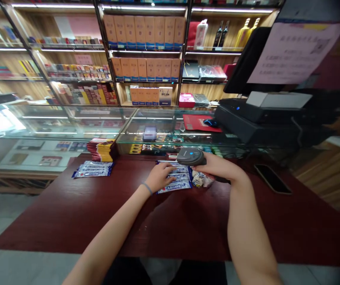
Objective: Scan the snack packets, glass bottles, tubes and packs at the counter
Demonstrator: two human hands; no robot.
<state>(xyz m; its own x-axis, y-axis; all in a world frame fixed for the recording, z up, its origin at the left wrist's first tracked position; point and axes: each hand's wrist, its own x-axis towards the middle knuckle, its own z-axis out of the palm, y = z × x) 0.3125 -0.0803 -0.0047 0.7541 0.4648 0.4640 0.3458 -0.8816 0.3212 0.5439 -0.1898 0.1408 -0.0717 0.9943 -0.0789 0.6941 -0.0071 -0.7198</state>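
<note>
My left hand (160,176), with a band at the wrist, lies with fingers stretched over a group of blue-and-white packets (179,184) on the dark red table. In my right hand (214,165) is a grey barcode scanner (190,156), its head above the far right end of those packets and a blue light lit on top. Just right of the packets, below the scanner, sit small wrapped items (199,179); their kind is unclear. Another group of blue-and-white packets (94,169) rests at the left, in front of a stack of red-and-yellow packs (101,149).
A phone (273,179) lies at the table's right. Behind the table (69,213) runs a glass display counter (155,114), with a mouse (211,122) on a red mat. A monitor (247,63) and black till equipment (247,122) stand back right. Shelves of boxes line the wall.
</note>
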